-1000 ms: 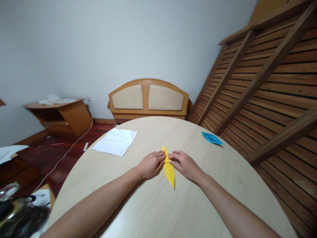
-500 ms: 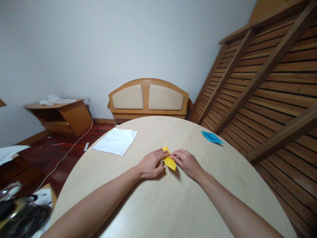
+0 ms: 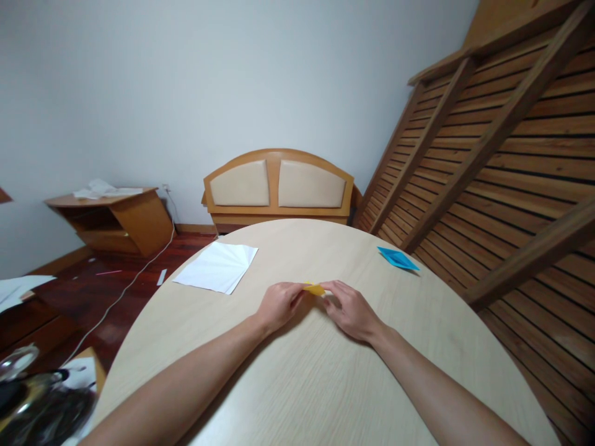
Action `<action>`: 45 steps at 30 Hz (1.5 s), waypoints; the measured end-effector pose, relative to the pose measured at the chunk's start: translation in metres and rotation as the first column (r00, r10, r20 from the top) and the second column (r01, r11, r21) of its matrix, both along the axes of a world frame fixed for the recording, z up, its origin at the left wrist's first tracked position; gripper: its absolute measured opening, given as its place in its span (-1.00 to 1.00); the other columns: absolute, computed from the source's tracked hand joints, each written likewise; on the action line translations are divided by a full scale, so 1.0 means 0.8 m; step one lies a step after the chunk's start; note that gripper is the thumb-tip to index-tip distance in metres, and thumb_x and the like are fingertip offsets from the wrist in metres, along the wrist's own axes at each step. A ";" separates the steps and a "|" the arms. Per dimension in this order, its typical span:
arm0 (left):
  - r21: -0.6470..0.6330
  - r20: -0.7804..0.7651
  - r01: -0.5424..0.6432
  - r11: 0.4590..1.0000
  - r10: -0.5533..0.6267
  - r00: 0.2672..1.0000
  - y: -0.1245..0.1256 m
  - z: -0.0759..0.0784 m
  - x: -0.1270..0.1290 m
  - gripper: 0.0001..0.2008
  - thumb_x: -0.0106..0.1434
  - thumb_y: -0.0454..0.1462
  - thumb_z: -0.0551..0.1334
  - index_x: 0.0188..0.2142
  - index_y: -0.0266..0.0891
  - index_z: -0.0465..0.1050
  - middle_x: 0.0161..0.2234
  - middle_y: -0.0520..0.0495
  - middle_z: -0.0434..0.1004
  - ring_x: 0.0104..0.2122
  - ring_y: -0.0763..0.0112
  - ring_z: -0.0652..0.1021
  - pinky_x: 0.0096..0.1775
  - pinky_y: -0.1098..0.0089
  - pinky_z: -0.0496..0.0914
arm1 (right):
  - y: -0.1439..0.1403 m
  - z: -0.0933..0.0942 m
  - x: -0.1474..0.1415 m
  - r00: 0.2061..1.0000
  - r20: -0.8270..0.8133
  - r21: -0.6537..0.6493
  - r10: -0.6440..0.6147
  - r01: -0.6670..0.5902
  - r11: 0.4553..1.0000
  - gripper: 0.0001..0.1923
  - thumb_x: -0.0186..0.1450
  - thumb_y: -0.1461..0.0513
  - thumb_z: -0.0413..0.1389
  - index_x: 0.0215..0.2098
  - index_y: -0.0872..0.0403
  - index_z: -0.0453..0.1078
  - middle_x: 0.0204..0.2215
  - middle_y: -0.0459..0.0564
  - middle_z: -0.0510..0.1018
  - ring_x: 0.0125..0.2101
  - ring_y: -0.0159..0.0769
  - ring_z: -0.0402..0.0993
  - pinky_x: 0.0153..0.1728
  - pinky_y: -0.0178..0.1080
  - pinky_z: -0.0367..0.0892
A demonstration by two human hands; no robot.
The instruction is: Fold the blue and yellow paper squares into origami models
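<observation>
Between my two hands is a small piece of folded yellow paper (image 3: 315,288), held just above the round table (image 3: 297,384). My left hand (image 3: 282,303) pinches its left end, the fingers hiding that part. At the other end, the fingertips of my right hand (image 3: 348,308) close on the paper's right edge. Only a narrow yellow strip shows, so its full shape is hidden. To the right lies a blue folded-paper boat (image 3: 398,259). A creased white sheet of paper (image 3: 218,266) rests flat on the left.
Beyond the table stands a wooden headboard (image 3: 279,183) with cream panels. Wooden slats (image 3: 502,167) lean along the right side. Low on the left are a cabinet (image 3: 121,220) with papers on top, a white cable (image 3: 134,279) and a cluttered box (image 3: 51,396).
The yellow paper, spread lengthwise towards me before, now shows as a thin, short strip between my fingers. My left hand has turned and its fingers have drawn in around the paper's end.
</observation>
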State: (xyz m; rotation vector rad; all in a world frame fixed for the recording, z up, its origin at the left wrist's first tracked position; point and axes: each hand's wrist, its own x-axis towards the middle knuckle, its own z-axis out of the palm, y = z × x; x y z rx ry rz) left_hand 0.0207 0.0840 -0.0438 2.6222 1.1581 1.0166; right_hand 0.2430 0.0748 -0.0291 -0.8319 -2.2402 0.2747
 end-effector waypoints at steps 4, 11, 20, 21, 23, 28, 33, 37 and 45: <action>0.061 0.033 -0.044 0.997 0.042 0.999 -0.003 -0.002 0.002 -0.78 0.42 -0.27 0.09 -0.10 -0.20 0.51 -0.35 -0.08 0.65 -0.40 0.35 0.63 -0.31 0.41 0.47 | 0.001 -0.003 -0.001 0.998 0.019 0.068 -0.064 0.063 0.996 -0.87 0.39 0.24 0.06 -0.11 0.05 0.39 -0.24 0.06 0.58 -0.20 -0.14 0.49 -0.15 -0.09 0.40; 0.026 0.125 -0.002 1.000 -0.001 0.992 -0.008 -0.002 0.006 -0.79 0.42 -0.28 0.08 -0.06 -0.19 0.45 -0.29 -0.07 0.66 -0.37 0.36 0.64 -0.30 0.41 0.49 | 0.008 -0.010 -0.001 0.994 -0.048 0.051 -0.101 0.104 0.993 -0.88 0.43 0.25 -0.01 -0.21 0.01 0.37 -0.32 0.01 0.56 -0.26 -0.18 0.52 -0.22 -0.16 0.42; -0.049 0.297 0.209 0.977 -0.186 0.937 -0.011 0.005 0.006 -0.68 0.35 -0.40 0.08 0.01 -0.22 0.49 -0.07 -0.14 0.63 -0.10 0.34 0.63 -0.04 0.33 0.50 | 0.008 -0.011 0.003 0.992 -0.122 0.012 -0.022 0.024 1.000 -0.77 0.35 0.36 -0.01 -0.11 -0.02 0.38 -0.25 -0.02 0.58 -0.20 -0.22 0.53 -0.17 -0.17 0.44; -0.050 0.313 0.233 0.971 -0.206 0.927 -0.011 0.005 0.006 -0.68 0.35 -0.41 0.07 0.00 -0.23 0.50 -0.05 -0.15 0.62 -0.08 0.34 0.62 -0.02 0.32 0.50 | 0.008 -0.010 0.003 0.993 -0.121 0.003 -0.011 0.011 1.000 -0.77 0.35 0.37 0.00 -0.12 -0.02 0.38 -0.25 -0.02 0.57 -0.20 -0.22 0.53 -0.16 -0.17 0.44; -0.039 0.332 0.265 0.963 -0.237 0.913 -0.010 0.006 0.006 -0.68 0.35 -0.42 0.07 -0.03 -0.23 0.53 -0.04 -0.16 0.61 -0.05 0.33 0.61 -0.01 0.30 0.50 | 0.008 -0.010 0.003 0.993 -0.119 -0.009 0.021 -0.022 1.000 -0.76 0.34 0.38 0.00 -0.13 -0.03 0.39 -0.25 -0.03 0.57 -0.19 -0.23 0.52 -0.15 -0.17 0.44; 0.002 0.287 0.269 0.963 -0.258 0.923 -0.011 0.010 0.005 -0.62 0.27 -0.47 0.05 -0.09 -0.21 0.57 -0.02 -0.17 0.60 -0.03 0.32 0.60 -0.02 0.28 0.51 | 0.006 -0.005 0.001 0.993 -0.102 0.022 0.056 -0.054 0.998 -0.73 0.35 0.40 -0.03 -0.12 -0.03 0.39 -0.22 -0.02 0.56 -0.15 -0.22 0.50 -0.10 -0.13 0.42; -0.012 0.261 0.229 0.973 -0.218 0.940 -0.020 0.017 0.008 -0.67 0.22 -0.41 0.09 -0.10 -0.21 0.55 -0.02 -0.15 0.60 -0.07 0.30 0.61 -0.02 0.27 0.50 | 0.000 0.001 -0.001 0.995 -0.093 0.029 0.040 -0.037 0.999 -0.78 0.38 0.35 -0.04 -0.12 -0.01 0.39 -0.21 0.02 0.55 -0.15 -0.20 0.49 -0.10 -0.11 0.42; -0.015 0.242 0.175 0.984 -0.166 0.956 -0.022 0.015 0.009 -0.81 0.31 -0.33 0.11 -0.16 -0.21 0.48 -0.09 -0.13 0.63 -0.14 0.32 0.63 -0.08 0.31 0.51 | 0.001 -0.001 -0.002 0.998 -0.055 0.095 0.031 -0.026 0.995 -0.85 0.39 0.33 0.00 -0.15 -0.02 0.34 -0.25 0.00 0.55 -0.18 -0.20 0.50 -0.13 -0.12 0.42; -0.016 0.188 0.091 0.996 -0.086 0.978 -0.018 0.009 0.006 -0.78 0.34 -0.30 0.12 -0.04 -0.18 0.42 -0.16 -0.10 0.65 -0.20 0.34 0.65 -0.15 0.37 0.51 | 0.006 -0.011 -0.001 0.999 -0.051 0.293 -0.017 0.032 0.956 -0.78 0.41 0.31 0.04 0.00 -0.04 0.28 -0.20 0.02 0.59 -0.19 -0.17 0.53 -0.15 -0.07 0.41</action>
